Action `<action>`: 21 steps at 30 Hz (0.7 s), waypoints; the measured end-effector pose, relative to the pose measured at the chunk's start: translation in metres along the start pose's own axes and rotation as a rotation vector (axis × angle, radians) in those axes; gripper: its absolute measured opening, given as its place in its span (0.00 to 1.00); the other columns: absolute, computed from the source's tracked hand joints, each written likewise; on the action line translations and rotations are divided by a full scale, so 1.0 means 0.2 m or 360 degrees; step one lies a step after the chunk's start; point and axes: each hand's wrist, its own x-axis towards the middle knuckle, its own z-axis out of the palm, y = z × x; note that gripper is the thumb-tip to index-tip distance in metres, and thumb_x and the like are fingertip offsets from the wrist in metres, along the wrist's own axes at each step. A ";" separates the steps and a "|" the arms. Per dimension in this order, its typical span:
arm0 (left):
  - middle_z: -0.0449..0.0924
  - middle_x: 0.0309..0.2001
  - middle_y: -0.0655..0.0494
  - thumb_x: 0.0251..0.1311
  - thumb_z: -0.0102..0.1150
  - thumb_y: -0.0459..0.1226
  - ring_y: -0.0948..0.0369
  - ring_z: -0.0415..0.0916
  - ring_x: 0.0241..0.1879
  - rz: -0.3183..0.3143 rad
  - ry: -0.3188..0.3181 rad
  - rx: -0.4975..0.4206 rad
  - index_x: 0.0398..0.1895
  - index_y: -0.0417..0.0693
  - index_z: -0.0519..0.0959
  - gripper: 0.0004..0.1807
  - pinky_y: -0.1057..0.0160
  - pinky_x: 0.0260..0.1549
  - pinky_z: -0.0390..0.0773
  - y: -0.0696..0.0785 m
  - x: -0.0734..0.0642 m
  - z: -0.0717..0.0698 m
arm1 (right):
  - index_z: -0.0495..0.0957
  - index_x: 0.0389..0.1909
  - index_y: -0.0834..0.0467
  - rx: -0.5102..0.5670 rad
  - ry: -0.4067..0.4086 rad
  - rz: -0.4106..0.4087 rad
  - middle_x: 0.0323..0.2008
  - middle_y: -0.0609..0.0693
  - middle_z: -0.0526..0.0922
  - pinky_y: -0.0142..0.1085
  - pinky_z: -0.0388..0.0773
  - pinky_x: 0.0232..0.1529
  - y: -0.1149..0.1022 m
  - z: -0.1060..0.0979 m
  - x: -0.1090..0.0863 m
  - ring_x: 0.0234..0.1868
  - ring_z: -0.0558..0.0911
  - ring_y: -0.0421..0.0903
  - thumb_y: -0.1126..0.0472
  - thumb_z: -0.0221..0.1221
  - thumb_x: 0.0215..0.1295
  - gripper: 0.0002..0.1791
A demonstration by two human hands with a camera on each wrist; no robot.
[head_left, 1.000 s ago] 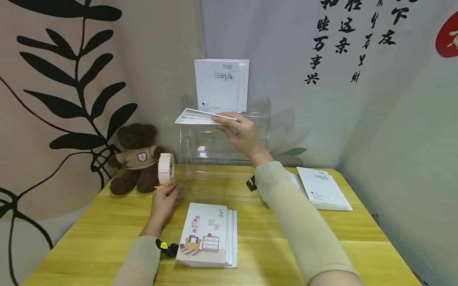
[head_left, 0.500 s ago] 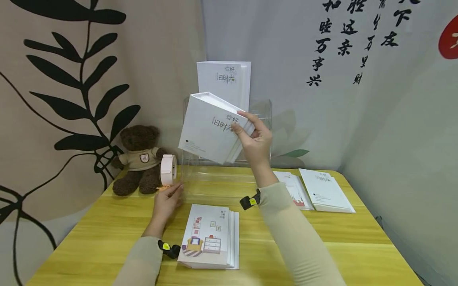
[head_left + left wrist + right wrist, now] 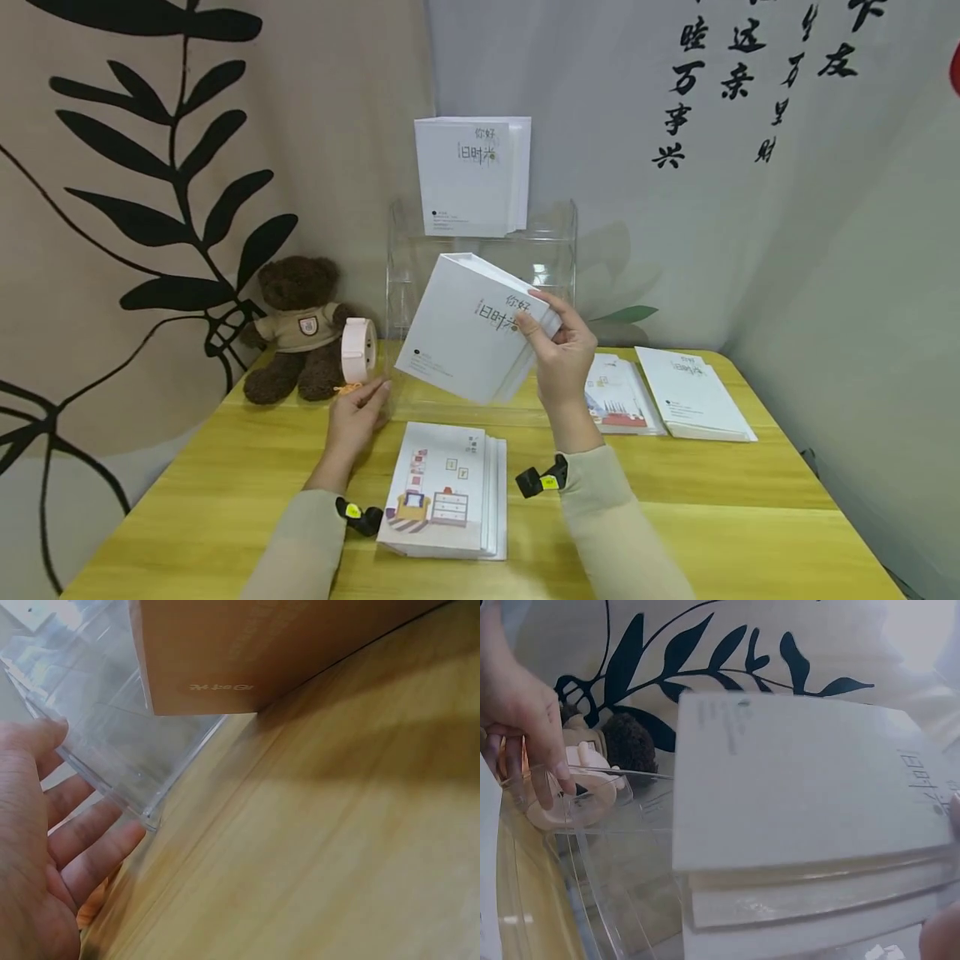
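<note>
My right hand point(image 3: 566, 354) grips a small stack of white notebooks point(image 3: 465, 333) by the right edge, thumb on the front cover. The stack is tilted, its printed cover facing me, in front of the clear acrylic rack point(image 3: 557, 250). In the right wrist view, several layered edges of the white notebooks point(image 3: 795, 780) show. At the rack's lower left corner, my left hand point(image 3: 356, 417) holds its side edge. The left wrist view shows the left hand point(image 3: 45, 840) with its thumb on one side of the clear rack point(image 3: 112, 742) and the fingers on the other.
More white notebooks point(image 3: 465, 179) stand in the rack's top tier. Another stack with a room drawing point(image 3: 438, 492) lies in front, and two stacks point(image 3: 693, 396) lie at right. A teddy bear point(image 3: 300, 333) and pink round object point(image 3: 358, 350) sit left of the rack.
My right hand has turned the white notebooks from nearly edge-on to cover facing me, then brought them down and slightly right, away from the top tier. My left hand stays at the rack's corner.
</note>
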 end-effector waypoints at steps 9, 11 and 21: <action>0.77 0.72 0.46 0.72 0.64 0.57 0.77 0.81 0.41 -0.0034 -0.0025 0.0003 0.70 0.49 0.80 0.31 0.67 0.39 0.91 0.02 0.01 0.00 | 0.83 0.55 0.71 -0.0089 0.0029 -0.0022 0.41 0.39 0.92 0.31 0.91 0.37 -0.09 -0.13 0.03 0.40 0.92 0.39 0.69 0.73 0.63 0.21; 0.77 0.72 0.45 0.72 0.64 0.56 0.78 0.81 0.41 -0.0031 -0.0030 -0.0003 0.70 0.48 0.80 0.31 0.67 0.39 0.91 0.02 0.02 0.00 | 0.83 0.56 0.71 -0.0080 0.0040 -0.0012 0.42 0.40 0.92 0.31 0.91 0.39 -0.10 -0.16 0.04 0.42 0.92 0.39 0.69 0.73 0.64 0.20; 0.76 0.73 0.47 0.73 0.63 0.56 0.79 0.80 0.40 -0.0105 -0.0070 0.0008 0.72 0.49 0.79 0.32 0.69 0.40 0.90 0.03 0.00 0.00 | 0.86 0.53 0.64 -0.0016 0.0038 0.0111 0.43 0.44 0.92 0.32 0.91 0.39 -0.13 -0.29 0.05 0.42 0.92 0.40 0.72 0.71 0.64 0.17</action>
